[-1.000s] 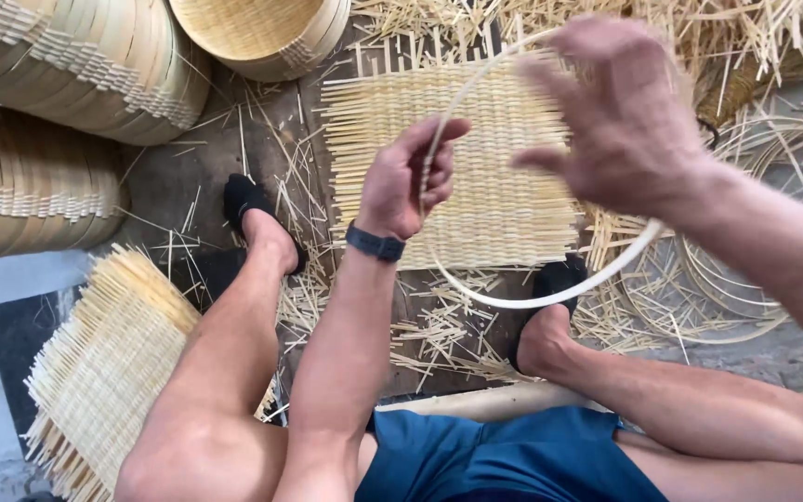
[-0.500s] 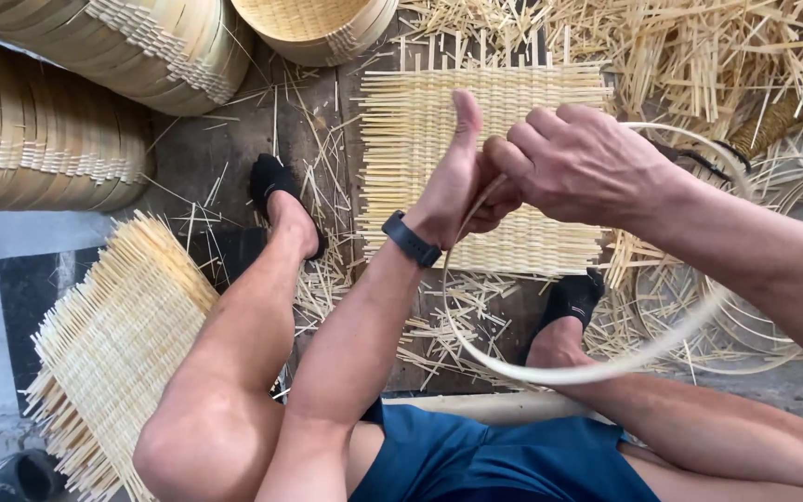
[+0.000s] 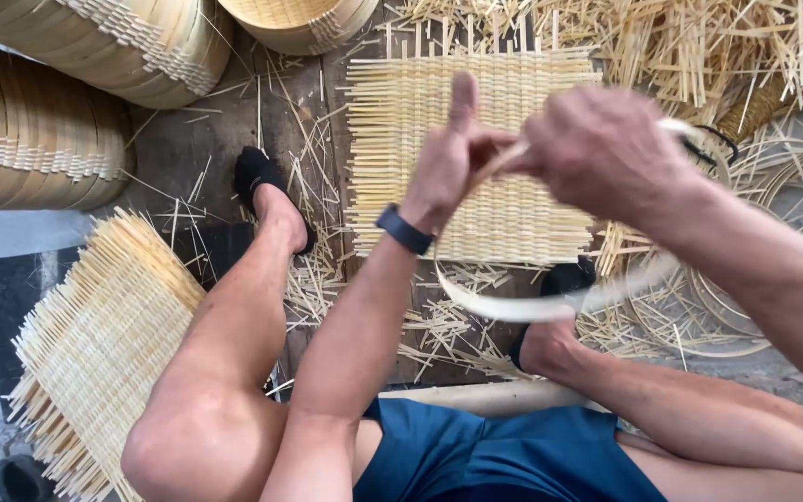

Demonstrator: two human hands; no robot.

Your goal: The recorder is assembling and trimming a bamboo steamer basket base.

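Presently noted, far left: stacked woven baskets (image 3: pixel 44 139) on the floor, and a loose woven mat (image 3: pixel 95 344) lying beside the left knee. Further right, a black shoe (image 3: pixel 257 177) on the left foot, planted among scattered bamboo offcuts (image 3: pixel 318 270). At centre, a flat woven mat (image 3: pixel 476 149) spread on the floor between the feet. Above it, left hand (image 3: pixel 453 158) raised, thumb upright, fingers pinched on one end of a pale bamboo strip (image 3: pixel 532 307), dark wristband (image 3: pixel 404 230) at the wrist. Strip bent into a hoop, curving down in front of the right shoe and up again. Right hand (image 3: pixel 606 153) blurred, closed over the strip just beside the left hand. Far right, coiled hoops (image 3: pixel 773 279) on the floor.
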